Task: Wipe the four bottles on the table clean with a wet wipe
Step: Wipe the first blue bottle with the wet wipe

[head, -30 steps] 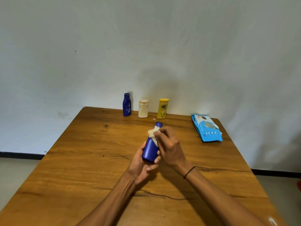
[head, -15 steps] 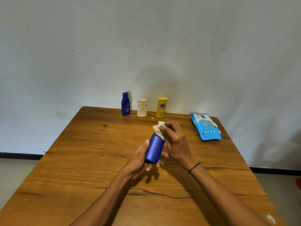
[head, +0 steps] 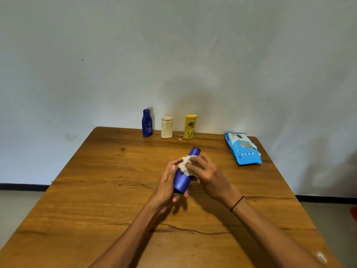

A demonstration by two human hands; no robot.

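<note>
Head view: left hand (head: 166,185) gripping blue bottle (head: 183,176), right hand (head: 207,173) pinching wet wipe (head: 185,165) against it; three bottles (head: 167,127) at twelve o'clock, possibly unwiped.

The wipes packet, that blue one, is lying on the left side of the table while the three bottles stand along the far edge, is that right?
Not quite. The head view shows the blue wipes packet lying on the right side of the table, not the left. The rest holds: the dark blue bottle, cream bottle and yellow bottle stand along the far edge.
</note>
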